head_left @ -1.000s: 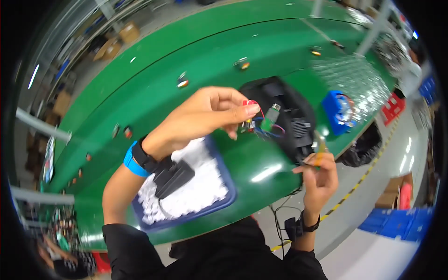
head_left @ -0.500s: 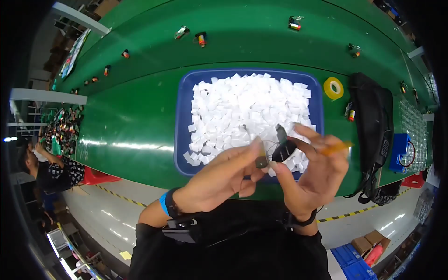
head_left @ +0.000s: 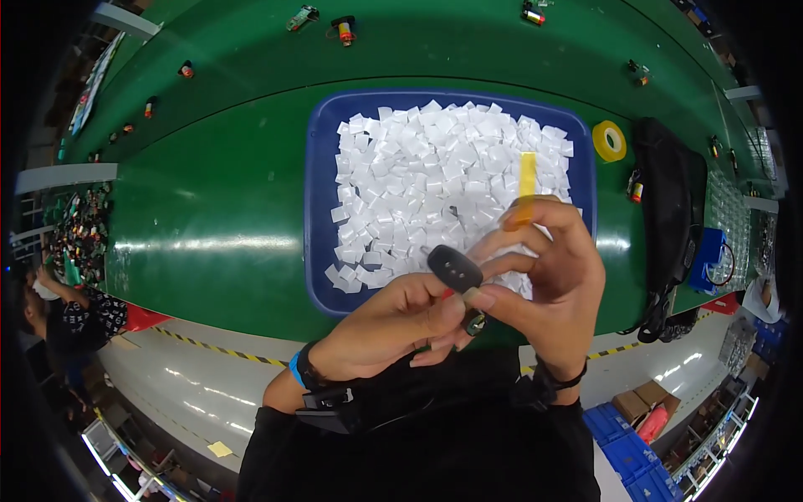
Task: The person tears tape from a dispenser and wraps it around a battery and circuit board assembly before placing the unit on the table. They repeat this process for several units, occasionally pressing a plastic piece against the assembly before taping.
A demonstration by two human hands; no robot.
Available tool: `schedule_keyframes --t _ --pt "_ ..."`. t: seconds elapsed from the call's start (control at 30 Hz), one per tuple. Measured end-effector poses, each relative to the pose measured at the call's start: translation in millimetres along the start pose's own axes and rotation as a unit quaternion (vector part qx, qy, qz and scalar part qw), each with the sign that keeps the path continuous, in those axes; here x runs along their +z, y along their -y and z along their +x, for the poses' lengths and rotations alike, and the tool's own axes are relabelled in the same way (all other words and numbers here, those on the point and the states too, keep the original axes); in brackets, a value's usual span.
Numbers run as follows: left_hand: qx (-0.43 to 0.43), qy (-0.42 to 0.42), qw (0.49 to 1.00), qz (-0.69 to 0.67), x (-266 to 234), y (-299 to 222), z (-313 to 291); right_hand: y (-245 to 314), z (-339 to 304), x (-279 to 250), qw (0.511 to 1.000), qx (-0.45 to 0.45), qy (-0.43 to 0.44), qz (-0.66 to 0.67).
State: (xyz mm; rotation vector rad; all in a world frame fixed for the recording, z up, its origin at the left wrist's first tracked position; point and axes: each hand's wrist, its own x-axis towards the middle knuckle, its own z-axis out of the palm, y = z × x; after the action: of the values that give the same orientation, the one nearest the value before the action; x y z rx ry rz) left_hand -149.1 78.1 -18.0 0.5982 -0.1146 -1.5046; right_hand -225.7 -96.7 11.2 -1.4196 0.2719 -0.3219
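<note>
Over the near edge of the blue tray [head_left: 316, 201], both hands pinch a small assembly with a black oval part [head_left: 454, 268] on top. Small dots mark the oval's face; a red bit and a round metallic end show beneath it. My left hand [head_left: 397, 326] is closed on the assembly from the left, its fingertips partly hidden behind it. My right hand [head_left: 552, 284] grips it with the thumb, while its raised fingers hold a strip of yellow tape [head_left: 527, 171] upright. Many small white squares [head_left: 443, 167] fill the tray below.
A yellow tape roll [head_left: 599, 142] and a black bag [head_left: 669, 201] lie right of the tray. Beyond the bag is a blue holder [head_left: 711, 261]. Small assemblies, one with an orange cylinder [head_left: 345, 33], dot the far green bench. Another person [head_left: 75, 309] sits far left.
The assembly has turned, so the black oval's dotted face now shows, and it has moved left and closer to me. The tape strip has swung from pointing right to pointing away.
</note>
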Motion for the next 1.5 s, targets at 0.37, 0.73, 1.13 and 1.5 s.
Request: schedule_keyframes --t 0.37,0.73,1.13,1.5 --pt "0.118 -0.080 0.986 -0.084 4 0 11 -6 -34 -18 0.994 0.029 0.011 0.107" --pt "0.076 -0.074 0.994 0.000 -4 -2 10 -13 -21 -17 0.994 0.012 0.091 0.057" --pt "0.058 -0.043 0.997 -0.019 -7 2 11 -14 -23 -20 0.989 0.004 0.112 0.094" --pt "0.087 -0.031 0.995 0.030 -3 0 10 -12 -19 -22 0.988 -0.011 0.141 0.060"
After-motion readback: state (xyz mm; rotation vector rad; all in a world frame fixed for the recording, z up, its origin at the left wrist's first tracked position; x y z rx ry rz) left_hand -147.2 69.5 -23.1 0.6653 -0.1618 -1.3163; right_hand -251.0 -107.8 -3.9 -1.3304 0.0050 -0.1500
